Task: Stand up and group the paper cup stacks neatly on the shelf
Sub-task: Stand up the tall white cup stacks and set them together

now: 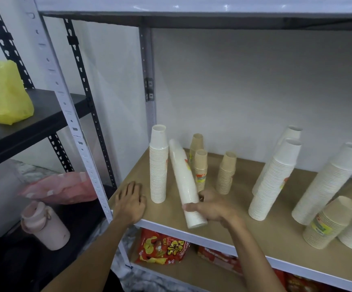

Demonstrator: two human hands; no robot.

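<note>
- Gripping the lower end of a tilted white stack (183, 180) of paper cups, the right hand (210, 209) has thumb and fingers curled around it in the head view. The stack's base sits near the front edge of the shelf (244, 226).
- The left hand (129, 202) lies flat on the shelf's front left corner, fingers relaxed, holding nothing.
- The tilted stack's top leans toward an upright white stack (158, 165) just beside it; whether they touch I cannot tell.
- Risk: swinging the tilted stack upright could knock the tall upright one over, since it is narrow and stands close.
- Risk: the base is so near the front edge that a slip could send it off the shelf.
- Risk: the grip is low, so the top may wobble or bend. The glossy surface looks like a plastic sleeve, which could slide in the fingers.
- Three short brown stacks (200, 169) stand just behind and could be bumped.
- Well to the right, tall white stacks (276, 182) lean and a brown stack (330, 224) tilts among them, so much grouping seems left.
- The shelf holds only nested cups; the lower shelf holds snack packets (162, 247).
- On the neighbouring rack sit a yellow bag (4, 93) and a pink bag (61, 188), contents hidden, and a closed pink bottle (44, 226).
</note>
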